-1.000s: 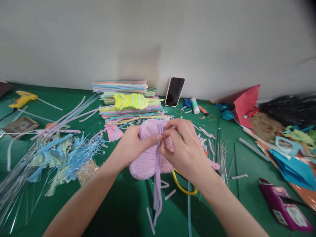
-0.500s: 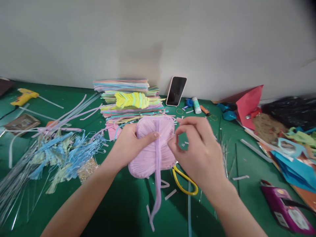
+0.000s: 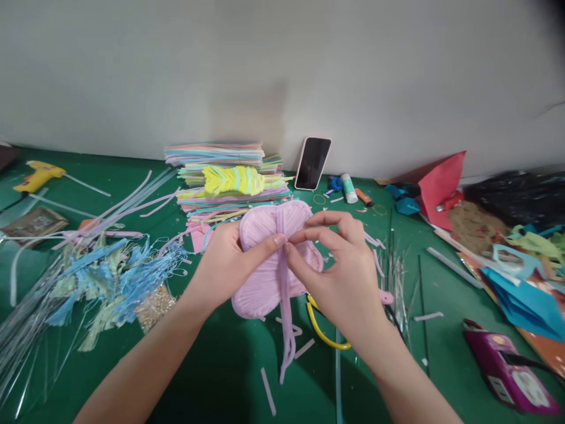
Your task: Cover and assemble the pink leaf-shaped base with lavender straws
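A fuzzy lilac pipe-cleaner piece (image 3: 255, 288) with rounded lobes is held up above the table. My left hand (image 3: 220, 262) grips its left side, the thumb lying across the front near the middle. Down the centre run lilac pipe-cleaner strands (image 3: 286, 312), their lower ends hanging below the piece. My right hand (image 3: 344, 265) pinches at these strands by the left thumb tip, with thumb and index finger together. Yellow scissors handles (image 3: 322, 337) lie below the right hand, partly hidden by it.
On the green table, bundled pipe cleaners (image 3: 212, 154), a yellow pipe-cleaner piece (image 3: 233, 180) and a leaning phone (image 3: 313, 164) stand at the back. Glue gun (image 3: 39, 175) and blue tassels (image 3: 128, 271) lie left; a purple device (image 3: 507, 368) lies right.
My right hand has moved left from the piece's right edge to its centre and now pinches there. The hanging strand ends have shifted slightly right and up.
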